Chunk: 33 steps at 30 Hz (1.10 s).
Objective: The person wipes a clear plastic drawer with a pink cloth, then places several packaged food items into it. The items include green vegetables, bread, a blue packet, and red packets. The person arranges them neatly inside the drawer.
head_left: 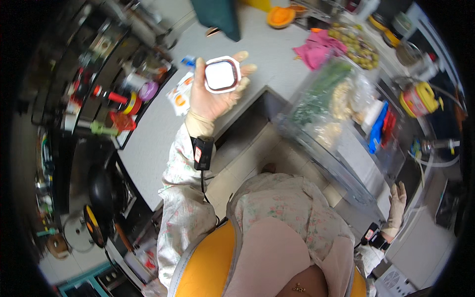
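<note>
My left hand (215, 97), in a pale glove, holds a small square tub (220, 75) with a bright white top and a dark red band inside its white rim. The tub rests against the palm, with the thumb on one side and fingers on the other. Below it on the grey counter lie white packets (182, 94) with orange marks. Far to the right, my gloved right hand (397, 200) is away from the tub, its fingers stretched out beside a clear drawer (336, 166). Nothing shows in that hand.
Inside the clear drawer are bagged greens (324, 94) and other bagged food. Behind it lie a pink cloth (319, 48) and a bag of round green fruit (360, 48). A yellow bottle (419, 99) stands at right. A black wok (104, 188) sits on the left stove.
</note>
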Each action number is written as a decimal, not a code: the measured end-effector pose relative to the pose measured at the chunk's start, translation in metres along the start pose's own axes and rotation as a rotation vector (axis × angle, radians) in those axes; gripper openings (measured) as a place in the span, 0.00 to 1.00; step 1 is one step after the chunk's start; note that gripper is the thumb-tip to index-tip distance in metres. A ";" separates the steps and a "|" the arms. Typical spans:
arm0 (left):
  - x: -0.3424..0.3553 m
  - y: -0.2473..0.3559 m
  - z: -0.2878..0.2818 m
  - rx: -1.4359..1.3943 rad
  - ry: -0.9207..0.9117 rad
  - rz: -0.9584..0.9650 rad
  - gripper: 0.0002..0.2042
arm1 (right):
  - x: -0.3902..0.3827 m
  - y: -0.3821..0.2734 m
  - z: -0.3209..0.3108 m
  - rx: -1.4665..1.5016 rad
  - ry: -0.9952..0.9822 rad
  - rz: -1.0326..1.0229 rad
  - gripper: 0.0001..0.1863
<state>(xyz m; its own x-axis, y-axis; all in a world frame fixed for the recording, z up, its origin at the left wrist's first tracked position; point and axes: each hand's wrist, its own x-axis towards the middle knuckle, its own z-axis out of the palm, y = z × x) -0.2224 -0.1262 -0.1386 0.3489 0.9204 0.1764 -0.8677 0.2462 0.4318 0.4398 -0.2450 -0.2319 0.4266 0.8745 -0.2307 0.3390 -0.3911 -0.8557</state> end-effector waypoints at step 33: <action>0.149 -0.395 0.226 1.666 -0.557 0.472 0.37 | -0.029 0.150 -0.100 -0.672 0.544 0.083 0.27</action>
<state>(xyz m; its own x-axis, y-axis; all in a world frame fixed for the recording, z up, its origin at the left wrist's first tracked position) 0.2525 -0.1552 -0.0831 0.5737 0.5314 0.6233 0.1811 -0.8244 0.5363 0.5617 -0.3579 -0.3073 0.7554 0.6441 0.1205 0.6393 -0.6839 -0.3515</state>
